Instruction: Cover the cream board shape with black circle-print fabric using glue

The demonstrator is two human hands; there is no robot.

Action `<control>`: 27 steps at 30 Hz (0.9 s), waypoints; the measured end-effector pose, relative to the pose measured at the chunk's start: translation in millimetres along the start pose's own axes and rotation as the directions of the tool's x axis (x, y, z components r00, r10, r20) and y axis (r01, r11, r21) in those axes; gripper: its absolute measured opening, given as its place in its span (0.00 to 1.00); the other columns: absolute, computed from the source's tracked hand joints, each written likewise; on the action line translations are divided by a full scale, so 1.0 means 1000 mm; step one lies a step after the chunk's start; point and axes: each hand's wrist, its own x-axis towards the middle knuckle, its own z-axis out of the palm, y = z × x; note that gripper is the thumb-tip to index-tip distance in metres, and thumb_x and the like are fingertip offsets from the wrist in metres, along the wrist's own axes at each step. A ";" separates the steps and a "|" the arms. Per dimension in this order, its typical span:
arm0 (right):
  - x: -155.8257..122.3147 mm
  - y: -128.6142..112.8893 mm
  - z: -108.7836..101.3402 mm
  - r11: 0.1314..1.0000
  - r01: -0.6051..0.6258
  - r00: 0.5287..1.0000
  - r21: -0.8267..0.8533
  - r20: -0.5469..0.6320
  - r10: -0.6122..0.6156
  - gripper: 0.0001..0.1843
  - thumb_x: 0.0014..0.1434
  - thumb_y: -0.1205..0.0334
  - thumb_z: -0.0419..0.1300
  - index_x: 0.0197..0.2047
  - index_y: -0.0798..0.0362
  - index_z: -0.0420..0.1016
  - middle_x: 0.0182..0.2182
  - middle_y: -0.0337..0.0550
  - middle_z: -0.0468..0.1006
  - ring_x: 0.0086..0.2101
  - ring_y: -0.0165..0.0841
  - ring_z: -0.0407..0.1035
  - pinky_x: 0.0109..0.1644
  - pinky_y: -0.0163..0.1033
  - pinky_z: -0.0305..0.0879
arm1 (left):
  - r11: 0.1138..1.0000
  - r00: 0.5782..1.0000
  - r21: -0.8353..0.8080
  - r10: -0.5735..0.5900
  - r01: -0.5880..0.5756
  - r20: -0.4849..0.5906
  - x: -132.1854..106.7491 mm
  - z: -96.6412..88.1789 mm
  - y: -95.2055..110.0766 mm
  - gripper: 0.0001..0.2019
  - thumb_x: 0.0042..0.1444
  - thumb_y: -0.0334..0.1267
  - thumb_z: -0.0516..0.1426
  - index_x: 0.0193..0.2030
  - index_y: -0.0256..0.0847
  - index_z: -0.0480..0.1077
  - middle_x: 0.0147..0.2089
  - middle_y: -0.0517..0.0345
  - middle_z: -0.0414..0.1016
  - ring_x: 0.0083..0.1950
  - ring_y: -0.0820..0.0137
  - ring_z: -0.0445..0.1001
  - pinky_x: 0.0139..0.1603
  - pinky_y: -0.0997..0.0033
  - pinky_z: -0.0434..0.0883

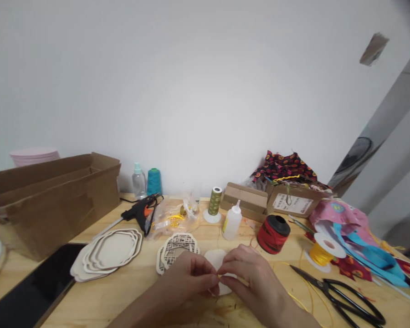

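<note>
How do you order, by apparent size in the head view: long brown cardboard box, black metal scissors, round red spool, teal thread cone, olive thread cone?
1. Brown box
2. Black scissors
3. Red spool
4. Teal cone and olive cone: too alike to rank

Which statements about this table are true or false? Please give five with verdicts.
1. The left hand and right hand pinch a bit of yellow cord. True.
2. The scissors lie left of the left hand. False: the scissors lie right of the right hand.
3. The teal thread cone stands beside a clear bottle. True.
4. The squeeze bottle lies on its side. False: the squeeze bottle stands upright, nozzle up.
5. The red spool is right of the squeeze bottle. True.
</note>
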 end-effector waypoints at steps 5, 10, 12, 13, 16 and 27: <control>-0.002 -0.003 0.001 0.996 0.045 0.998 -0.082 -0.034 -0.048 0.04 0.52 0.66 0.57 0.32 0.50 0.73 0.28 0.39 0.75 0.30 0.33 0.64 0.34 0.38 0.54 | 1.000 1.000 0.003 -0.001 0.001 -0.018 0.000 0.001 -0.002 0.06 0.44 0.35 0.58 0.24 0.34 0.73 0.23 0.60 0.75 0.25 0.75 0.68 0.28 0.77 0.62; -0.004 -0.003 0.003 0.983 0.114 0.985 -0.142 -0.112 -0.130 0.05 0.53 0.68 0.56 0.30 0.51 0.72 0.25 0.39 0.74 0.28 0.32 0.62 0.32 0.38 0.52 | 0.999 0.999 0.039 -0.015 0.016 -0.031 0.002 0.001 -0.003 0.04 0.43 0.34 0.59 0.25 0.34 0.72 0.23 0.60 0.74 0.26 0.74 0.68 0.28 0.77 0.62; -0.004 -0.001 0.006 0.990 0.081 0.978 -0.117 -0.182 -0.101 0.04 0.52 0.68 0.56 0.28 0.51 0.72 0.24 0.38 0.74 0.27 0.31 0.62 0.32 0.38 0.52 | 0.993 0.997 0.105 0.056 -0.050 -0.057 0.000 0.000 0.001 0.05 0.44 0.34 0.59 0.28 0.36 0.72 0.27 0.59 0.75 0.29 0.72 0.70 0.30 0.75 0.64; -0.004 0.000 0.008 0.995 0.053 0.972 -0.090 -0.222 -0.072 0.04 0.52 0.69 0.57 0.28 0.51 0.72 0.24 0.38 0.75 0.27 0.31 0.63 0.32 0.38 0.52 | 0.979 0.989 0.172 0.121 -0.106 -0.079 -0.001 -0.001 0.003 0.06 0.44 0.34 0.59 0.31 0.37 0.72 0.30 0.59 0.75 0.32 0.71 0.71 0.33 0.74 0.65; -0.005 0.003 0.013 1.000 -0.022 0.952 -0.001 -0.307 0.020 0.05 0.51 0.70 0.58 0.28 0.51 0.72 0.25 0.37 0.75 0.27 0.30 0.64 0.33 0.38 0.54 | 0.809 0.915 0.508 0.392 -0.294 -0.095 -0.005 -0.003 0.010 0.08 0.47 0.33 0.57 0.36 0.42 0.70 0.40 0.57 0.72 0.42 0.68 0.69 0.44 0.70 0.65; 0.001 0.004 0.022 0.997 -0.066 0.933 0.048 -0.352 0.078 0.04 0.50 0.68 0.59 0.27 0.49 0.73 0.24 0.36 0.74 0.28 0.31 0.64 0.33 0.38 0.54 | 0.201 0.769 0.924 0.625 -0.324 0.133 -0.004 -0.004 0.019 0.09 0.55 0.33 0.50 0.32 0.45 0.70 0.52 0.53 0.64 0.53 0.65 0.62 0.50 0.63 0.62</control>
